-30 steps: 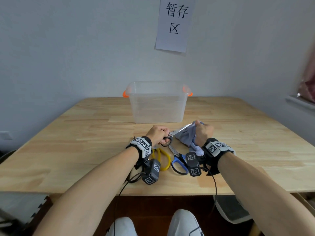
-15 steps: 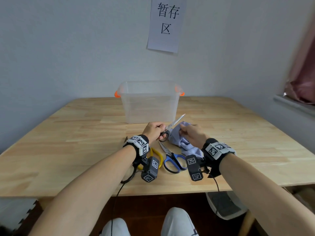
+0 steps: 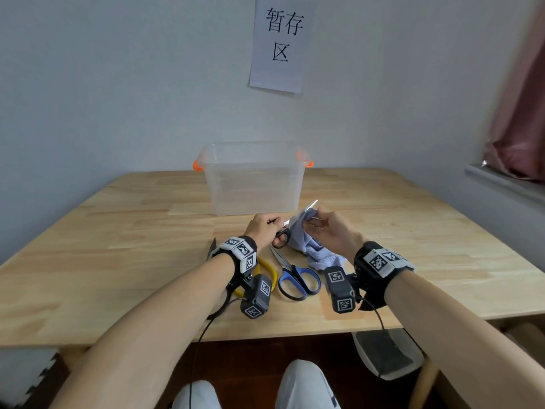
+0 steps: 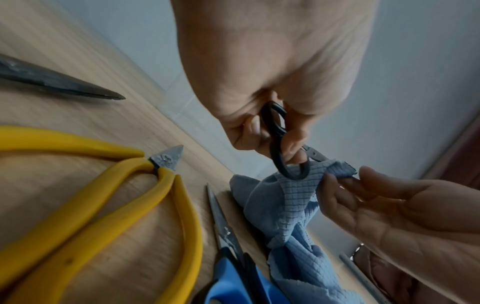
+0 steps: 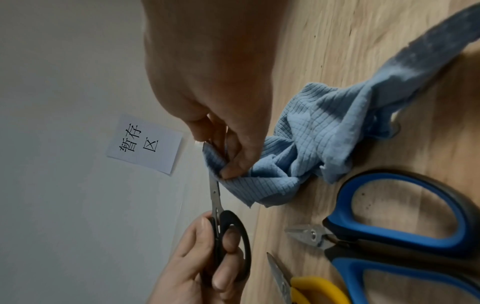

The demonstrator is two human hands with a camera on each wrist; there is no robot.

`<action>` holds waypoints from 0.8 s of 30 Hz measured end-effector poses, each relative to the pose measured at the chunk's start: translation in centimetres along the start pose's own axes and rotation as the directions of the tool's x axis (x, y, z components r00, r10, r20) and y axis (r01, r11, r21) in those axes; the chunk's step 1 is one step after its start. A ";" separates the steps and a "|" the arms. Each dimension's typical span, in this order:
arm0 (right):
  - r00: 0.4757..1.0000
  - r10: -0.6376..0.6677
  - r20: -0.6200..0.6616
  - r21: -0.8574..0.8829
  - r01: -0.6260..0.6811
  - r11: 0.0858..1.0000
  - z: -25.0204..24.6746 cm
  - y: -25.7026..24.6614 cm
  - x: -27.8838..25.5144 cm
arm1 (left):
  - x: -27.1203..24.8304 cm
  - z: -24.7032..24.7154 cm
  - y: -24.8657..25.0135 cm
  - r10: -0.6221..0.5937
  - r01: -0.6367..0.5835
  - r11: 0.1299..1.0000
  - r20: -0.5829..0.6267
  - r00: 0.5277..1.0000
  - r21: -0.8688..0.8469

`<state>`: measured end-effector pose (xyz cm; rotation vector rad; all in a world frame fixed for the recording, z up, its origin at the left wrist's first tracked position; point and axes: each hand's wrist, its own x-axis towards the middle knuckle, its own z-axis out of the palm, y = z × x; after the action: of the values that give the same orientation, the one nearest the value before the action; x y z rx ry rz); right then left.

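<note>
Nearest to the person, the yellow scissors point(image 3: 269, 271) and the blue scissors point(image 3: 298, 280) lie side by side on the table point(image 3: 118, 252). Just behind them, the left hand point(image 3: 264, 230) has its grip closed around the black handle of the small scissors point(image 3: 283, 237), with one finger through a ring. The blades point up and away to the right. The right hand point(image 3: 334, 231) has a narrow grip: thumb and fingertips pinch the blue cloth point(image 3: 305, 246) around the blades, near the tip. The lower end of the cloth rests on the table, just beside the blue scissors. Farther back stands a clear box point(image 3: 253, 187) with orange handles, and above it a paper sheet point(image 3: 278, 48) hangs on the wall.
</note>
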<state>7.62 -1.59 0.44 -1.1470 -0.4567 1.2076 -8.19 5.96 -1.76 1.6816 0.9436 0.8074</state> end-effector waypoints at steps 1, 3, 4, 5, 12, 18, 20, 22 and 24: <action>1.000 -0.024 -0.005 0.058 0.024 0.998 -0.1 0.2 0.2 | 0.0 0.0 0.0 0.007 -0.007 1.000 0.007 1.000 0.006; 0.999 -0.040 -0.012 0.072 0.040 0.997 0.3 0.2 -0.1 | -0.1 0.3 0.0 0.015 -0.015 1.000 0.024 1.000 0.008; 0.999 -0.047 -0.024 0.071 0.049 0.996 0.5 0.3 -0.3 | -0.1 0.4 0.1 0.015 -0.015 1.000 0.028 0.999 0.005; 0.997 -0.074 -0.030 0.060 0.076 0.995 0.3 0.5 0.2 | -0.2 0.4 0.1 0.013 -0.013 1.000 0.029 0.999 0.001; 0.989 -0.143 0.026 0.040 0.142 0.989 0.3 1.3 0.2 | 0.1 0.0 0.3 0.007 -0.007 0.999 0.000 1.000 0.037; 0.989 -0.136 0.058 -0.089 0.141 0.986 0.4 1.6 0.3 | -0.1 -0.2 0.3 0.006 -0.005 0.998 -0.022 1.000 0.056; 0.989 -0.146 0.032 -0.120 0.149 0.982 0.5 1.8 0.3 | -0.3 -0.2 0.3 0.017 -0.016 0.997 -0.011 1.000 0.077; 0.985 -0.170 0.009 -0.173 0.169 0.970 0.7 2.0 0.4 | -0.4 -0.2 0.3 0.024 -0.025 0.995 0.005 1.000 0.096; 0.980 -0.199 0.000 -0.244 0.193 0.950 0.9 2.3 0.5 | -0.5 -0.2 0.2 0.029 -0.031 0.994 0.023 0.999 0.103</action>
<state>5.97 -0.96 -1.36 -1.2902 -0.6987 0.9814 -8.52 5.52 -1.52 1.7939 0.9615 0.7699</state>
